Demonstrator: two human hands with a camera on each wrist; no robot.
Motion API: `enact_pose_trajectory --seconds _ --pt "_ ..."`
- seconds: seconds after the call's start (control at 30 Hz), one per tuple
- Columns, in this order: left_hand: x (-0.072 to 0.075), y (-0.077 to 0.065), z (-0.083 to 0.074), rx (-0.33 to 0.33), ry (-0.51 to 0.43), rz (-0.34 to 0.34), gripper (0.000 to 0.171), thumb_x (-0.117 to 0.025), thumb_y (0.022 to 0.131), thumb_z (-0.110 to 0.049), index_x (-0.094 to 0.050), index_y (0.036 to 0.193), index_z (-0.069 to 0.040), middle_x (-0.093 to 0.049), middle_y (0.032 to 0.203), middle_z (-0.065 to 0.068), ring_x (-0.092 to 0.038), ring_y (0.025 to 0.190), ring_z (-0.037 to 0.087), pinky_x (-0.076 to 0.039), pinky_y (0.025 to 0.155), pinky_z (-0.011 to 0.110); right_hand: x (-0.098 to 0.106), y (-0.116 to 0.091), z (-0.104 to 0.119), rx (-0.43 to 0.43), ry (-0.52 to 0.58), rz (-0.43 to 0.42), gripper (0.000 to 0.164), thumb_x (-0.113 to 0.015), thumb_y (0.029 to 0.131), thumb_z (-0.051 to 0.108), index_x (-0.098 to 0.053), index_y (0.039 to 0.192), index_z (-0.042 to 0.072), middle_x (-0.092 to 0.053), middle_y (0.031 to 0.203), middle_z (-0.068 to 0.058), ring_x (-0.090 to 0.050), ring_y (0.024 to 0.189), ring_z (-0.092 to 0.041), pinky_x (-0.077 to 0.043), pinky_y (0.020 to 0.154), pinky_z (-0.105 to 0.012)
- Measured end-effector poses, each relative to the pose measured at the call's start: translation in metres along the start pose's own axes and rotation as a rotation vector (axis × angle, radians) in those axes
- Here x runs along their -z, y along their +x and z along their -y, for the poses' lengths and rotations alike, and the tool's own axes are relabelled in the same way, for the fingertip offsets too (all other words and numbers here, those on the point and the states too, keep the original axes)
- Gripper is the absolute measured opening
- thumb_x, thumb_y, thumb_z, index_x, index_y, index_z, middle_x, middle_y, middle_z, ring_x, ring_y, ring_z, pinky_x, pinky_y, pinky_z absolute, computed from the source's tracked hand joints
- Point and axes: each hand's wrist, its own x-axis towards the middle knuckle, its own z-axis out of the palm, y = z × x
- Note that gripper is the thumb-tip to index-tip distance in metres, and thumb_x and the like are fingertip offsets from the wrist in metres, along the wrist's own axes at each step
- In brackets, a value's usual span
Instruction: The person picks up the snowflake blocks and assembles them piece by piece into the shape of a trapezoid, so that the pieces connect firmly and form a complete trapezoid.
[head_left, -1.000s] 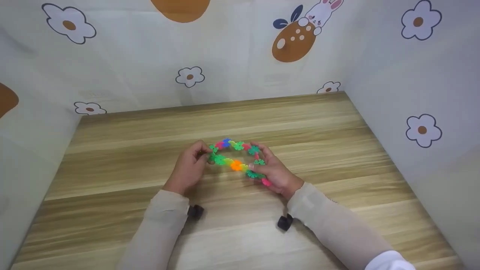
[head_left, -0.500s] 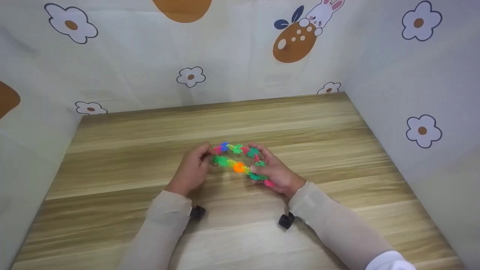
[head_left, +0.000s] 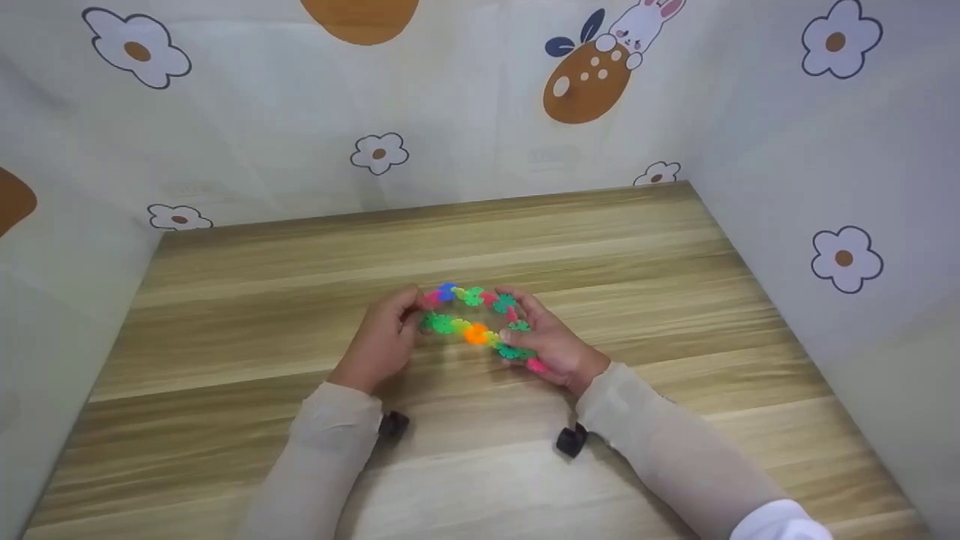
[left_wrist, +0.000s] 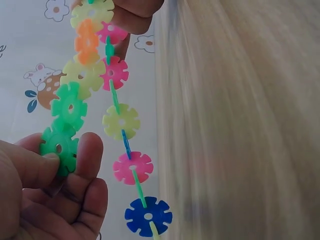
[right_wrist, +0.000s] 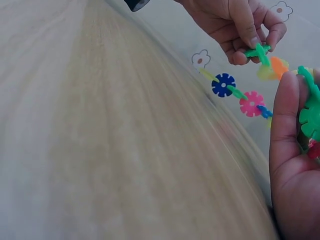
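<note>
A chain of notched plastic snowflake discs (head_left: pixel 475 334), in green, yellow, orange, pink and blue, is held up between both hands above the table. My left hand (head_left: pixel 381 337) pinches a green disc (left_wrist: pixel 59 149) at one end between thumb and fingers. My right hand (head_left: pixel 556 346) grips the chain's other part, thumb across the front, with green and pink discs in the palm. In the left wrist view a second strand hangs down behind the pinched one, with a pink disc (left_wrist: pixel 132 168) and a dark blue disc (left_wrist: pixel 148 216) on it.
The wood-grain table (head_left: pixel 247 300) spreads beneath both hands. Pale cloth walls (head_left: pixel 465 90) printed with flowers and a rabbit stand behind it and at its sides. Small black wrist devices (head_left: pixel 571 440) sit under the sleeves.
My left hand has shifted slightly right, and its fingers now cover the green disc at the loop's left end. The right hand stays almost in place, still gripping the chain.
</note>
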Motion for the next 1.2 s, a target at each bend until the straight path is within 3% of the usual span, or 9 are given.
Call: enact_pose_trajectory --seconds 0.3,0.5,0.63,0.73,0.87,1.0,1.1,1.2 --pt "-0.004 0.002 -0.002 0.018 -0.028 -0.016 0.025 -0.050 0.101 0.012 -0.066 0.102 -0.008 -0.069 0.106 0.007 -0.062 0.096 0.023 -0.055 0.091 0.041 0.000 -0.001 -0.001 0.014 -0.001 0.038 0.079 -0.064 0.100 -0.003 -0.023 0.165 0.014 -0.024 0.166 -0.008 -0.062 0.071 -0.010 -0.060 0.067 -0.025" --pt "-0.001 0.003 -0.002 0.063 -0.045 0.038 0.024 -0.051 0.100 0.011 -0.064 0.105 -0.008 -0.067 0.107 0.008 -0.063 0.096 0.025 -0.054 0.090 0.040 0.005 0.001 0.008 -0.060 -0.050 -0.035 0.078 -0.062 0.100 -0.003 -0.024 0.165 0.018 -0.020 0.170 -0.008 -0.063 0.074 -0.014 -0.061 0.068 -0.030" --pt "0.000 0.003 0.001 0.093 0.037 0.092 0.018 -0.055 0.101 0.005 -0.066 0.106 -0.009 -0.068 0.108 0.007 -0.060 0.099 0.024 -0.052 0.091 0.041 0.015 0.001 0.024 -0.162 -0.206 -0.084 0.081 -0.065 0.101 0.004 -0.024 0.167 0.026 -0.006 0.176 -0.009 -0.064 0.113 -0.023 -0.061 0.074 -0.035" --pt "0.004 0.004 0.004 0.145 0.079 0.076 0.018 -0.054 0.104 -0.001 -0.067 0.113 -0.008 -0.069 0.115 0.009 -0.061 0.106 0.025 -0.052 0.095 0.044 0.024 -0.002 0.035 -0.213 -0.348 -0.100 0.083 -0.071 0.098 0.011 -0.028 0.167 0.028 -0.009 0.176 -0.012 -0.054 0.132 -0.032 -0.062 0.077 -0.037" --pt "0.009 0.005 0.007 0.234 0.110 0.014 0.030 -0.051 0.104 -0.002 -0.064 0.131 -0.006 -0.063 0.131 0.014 -0.059 0.123 0.031 -0.050 0.106 0.051 0.034 -0.004 0.044 -0.213 -0.572 -0.130 0.079 -0.079 0.095 0.020 -0.040 0.164 0.022 -0.039 0.165 -0.013 -0.057 0.127 -0.029 -0.060 0.088 -0.036" --pt "0.009 0.005 0.009 0.315 0.161 0.089 0.039 -0.053 0.104 -0.007 -0.058 0.143 -0.003 -0.056 0.143 0.020 -0.053 0.136 0.037 -0.043 0.115 0.055 0.038 -0.005 0.050 -0.169 -0.758 -0.192 0.075 -0.080 0.094 0.028 -0.046 0.160 0.013 -0.059 0.147 -0.014 -0.056 0.131 -0.028 -0.050 0.107 -0.039" --pt "0.007 0.004 0.008 0.342 0.196 0.160 0.041 -0.056 0.103 -0.010 -0.058 0.142 0.000 -0.059 0.140 0.021 -0.057 0.130 0.036 -0.046 0.112 0.055 0.035 -0.007 0.056 -0.118 -0.833 -0.283 0.072 -0.077 0.095 0.027 -0.047 0.157 0.008 -0.060 0.143 -0.017 -0.057 0.132 -0.034 -0.047 0.113 -0.048" --pt "0.003 0.003 0.006 0.361 0.213 0.194 0.039 -0.058 0.102 -0.011 -0.060 0.140 -0.001 -0.064 0.129 0.019 -0.060 0.114 0.032 -0.052 0.101 0.051 0.026 -0.008 0.058 0.006 -0.868 -0.391 0.061 -0.076 0.095 0.020 -0.055 0.149 0.002 -0.060 0.141 -0.021 -0.057 0.130 -0.037 -0.047 0.112 -0.051"
